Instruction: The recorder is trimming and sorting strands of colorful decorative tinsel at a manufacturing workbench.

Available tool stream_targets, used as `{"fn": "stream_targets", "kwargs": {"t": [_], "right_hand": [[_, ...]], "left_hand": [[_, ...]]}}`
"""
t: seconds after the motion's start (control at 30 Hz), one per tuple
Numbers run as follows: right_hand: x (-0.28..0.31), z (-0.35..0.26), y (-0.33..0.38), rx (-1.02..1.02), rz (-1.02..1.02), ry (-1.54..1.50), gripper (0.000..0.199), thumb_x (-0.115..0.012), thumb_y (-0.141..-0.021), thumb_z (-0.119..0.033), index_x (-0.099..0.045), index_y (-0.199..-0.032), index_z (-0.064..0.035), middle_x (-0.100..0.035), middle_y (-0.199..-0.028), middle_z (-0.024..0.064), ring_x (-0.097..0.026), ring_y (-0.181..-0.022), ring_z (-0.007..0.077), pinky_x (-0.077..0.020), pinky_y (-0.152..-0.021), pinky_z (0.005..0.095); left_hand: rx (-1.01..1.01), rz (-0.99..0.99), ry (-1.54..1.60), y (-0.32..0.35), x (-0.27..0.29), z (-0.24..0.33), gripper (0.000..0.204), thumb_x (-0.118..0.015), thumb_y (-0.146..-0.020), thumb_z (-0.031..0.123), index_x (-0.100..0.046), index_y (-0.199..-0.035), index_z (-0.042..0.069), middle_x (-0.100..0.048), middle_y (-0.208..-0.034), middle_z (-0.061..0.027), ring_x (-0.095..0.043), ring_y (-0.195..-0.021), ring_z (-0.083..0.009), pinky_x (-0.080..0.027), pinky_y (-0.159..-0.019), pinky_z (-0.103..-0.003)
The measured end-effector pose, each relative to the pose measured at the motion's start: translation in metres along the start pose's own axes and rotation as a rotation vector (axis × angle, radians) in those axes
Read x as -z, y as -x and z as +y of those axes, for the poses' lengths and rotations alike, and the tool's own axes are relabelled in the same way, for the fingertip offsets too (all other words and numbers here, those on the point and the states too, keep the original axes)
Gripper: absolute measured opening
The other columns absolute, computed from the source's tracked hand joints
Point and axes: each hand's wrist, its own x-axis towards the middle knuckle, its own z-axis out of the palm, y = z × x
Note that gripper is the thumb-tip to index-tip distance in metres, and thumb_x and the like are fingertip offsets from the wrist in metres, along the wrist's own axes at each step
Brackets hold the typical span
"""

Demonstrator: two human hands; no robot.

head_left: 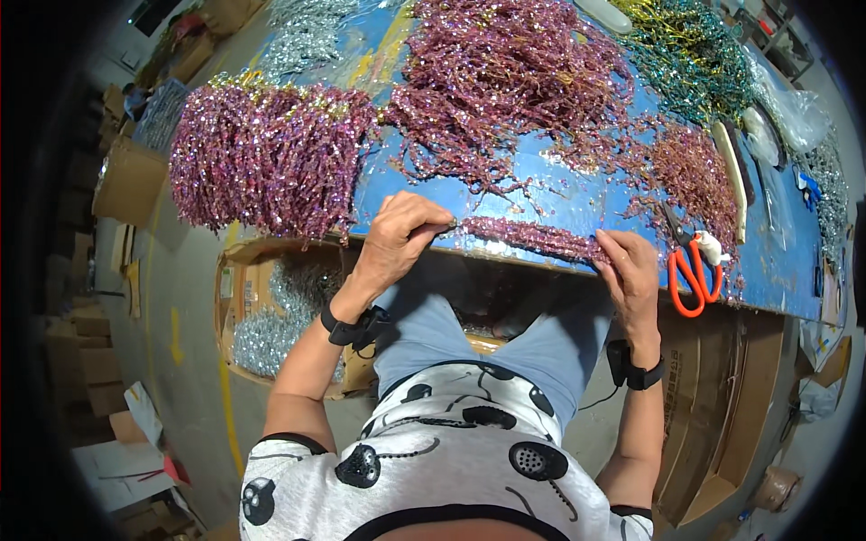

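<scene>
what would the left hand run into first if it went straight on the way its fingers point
Pointing rightward, the left hand would likely meet the thin pink tinsel bundle directly ahead of it first, though exact depth is hard to judge.

Strand bundle [532, 236] at near edge of table [386, 173], scissors [678, 290] to right, heap [514, 81] behind, carton [260, 287] below left

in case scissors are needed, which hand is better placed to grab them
Likely the right hand: the red-handled scissors lie just beside it; the left hand pinches the pink strands farther away.
</scene>
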Motion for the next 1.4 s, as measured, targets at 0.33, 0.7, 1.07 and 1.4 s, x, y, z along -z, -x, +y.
{"fn": "stream_targets", "kwargs": {"t": [0.33,0.7,1.07,1.4], "right_hand": [[-0.001,0.000,0.002,-0.017,0.010,0.051,0.046,-0.069,-0.075,-0.002,-0.063,-0.120,-0.0098,-0.061,-0.108,0.0084,-0.056,-0.102,0.0269,-0.0409,-0.089,0.0384],[0.013,-0.002,0.004,-0.104,-0.058,-0.072,0.052,-0.067,-0.074,-0.004,-0.058,-0.125,-0.0061,-0.058,-0.113,0.0125,-0.054,-0.105,0.0303,-0.0409,-0.093,0.0400],[0.005,-0.008,0.002,-0.027,-0.060,0.035,0.068,-0.079,-0.070,-0.030,-0.054,-0.129,-0.0062,-0.056,-0.120,0.0126,-0.052,-0.111,0.0310,-0.0370,-0.097,0.0402],[0.003,-0.009,0.003,-0.033,-0.055,0.047,0.052,-0.076,-0.074,-0.021,-0.060,-0.122,-0.0066,-0.059,-0.115,0.0101,-0.054,-0.109,0.0288,-0.0387,-0.095,0.0397]], "left_hand": [[0.003,0.004,0.010,0.002,0.001,-0.002,0.014,-0.069,-0.076,-0.004,-0.067,-0.087,0.004,-0.070,-0.090,-0.0060,-0.064,-0.090,-0.0223,-0.045,-0.083,-0.033],[0.005,-0.012,0.027,0.002,0.005,-0.001,0.015,-0.069,-0.076,0.001,-0.066,-0.089,0.006,-0.067,-0.088,-0.0048,-0.060,-0.085,-0.0220,-0.043,-0.079,-0.034],[-0.060,0.013,-0.069,0.006,0.004,-0.011,0.019,-0.071,-0.077,0.002,-0.066,-0.096,0.003,-0.066,-0.105,-0.0115,-0.059,-0.100,-0.0282,-0.048,-0.086,-0.036],[-0.121,0.135,-0.075,0.013,0.002,-0.011,0.019,-0.070,-0.073,-0.005,-0.065,-0.089,0.005,-0.068,-0.090,-0.0069,-0.063,-0.086,-0.0253,-0.046,-0.078,-0.035]]}}
